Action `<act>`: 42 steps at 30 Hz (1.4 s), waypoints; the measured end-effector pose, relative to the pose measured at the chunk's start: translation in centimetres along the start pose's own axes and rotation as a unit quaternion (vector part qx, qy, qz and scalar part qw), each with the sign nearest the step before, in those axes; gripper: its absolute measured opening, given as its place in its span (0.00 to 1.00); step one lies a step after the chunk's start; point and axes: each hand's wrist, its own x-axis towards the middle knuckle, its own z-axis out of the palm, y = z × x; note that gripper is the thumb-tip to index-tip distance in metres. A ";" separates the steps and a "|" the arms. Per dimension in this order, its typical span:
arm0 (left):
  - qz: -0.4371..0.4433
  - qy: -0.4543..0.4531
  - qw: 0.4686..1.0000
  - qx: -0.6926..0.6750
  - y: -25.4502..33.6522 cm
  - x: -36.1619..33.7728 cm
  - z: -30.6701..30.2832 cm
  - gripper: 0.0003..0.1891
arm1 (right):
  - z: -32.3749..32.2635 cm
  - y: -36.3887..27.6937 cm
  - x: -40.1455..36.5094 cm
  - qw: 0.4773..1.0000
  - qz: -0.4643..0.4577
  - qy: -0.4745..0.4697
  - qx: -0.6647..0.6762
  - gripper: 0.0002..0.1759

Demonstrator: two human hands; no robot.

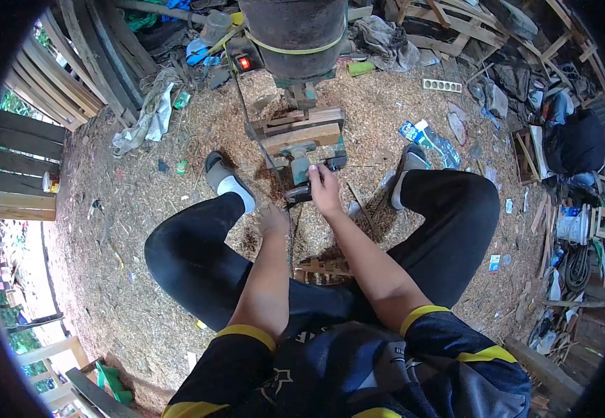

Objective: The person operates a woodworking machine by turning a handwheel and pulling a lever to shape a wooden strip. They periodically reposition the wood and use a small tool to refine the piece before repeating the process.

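Right hand (324,187) gripping green metal power tool (301,166); left hand (273,219) beside, grip unclear; pale wooden block (301,136) atop, looks uncut.

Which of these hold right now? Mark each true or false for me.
1. The right hand is on the green tool between the person's feet. True.
2. The ground is bare concrete. False: it is covered in sawdust and wood chips.
3. A red light glows beside the dark drum. True.
4. The left hand holds a hammer raised overhead. False: it is low between the legs, just short of the tool, with no hammer in sight.
5. Nobody else is in view. False: another person in dark clothes is at the right edge.
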 end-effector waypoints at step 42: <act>0.062 -0.037 0.995 -0.068 -2.5 4.5 5.7 0.25 | 0.9 2.3 1.2 0.991 -0.108 -0.001 -0.082 0.09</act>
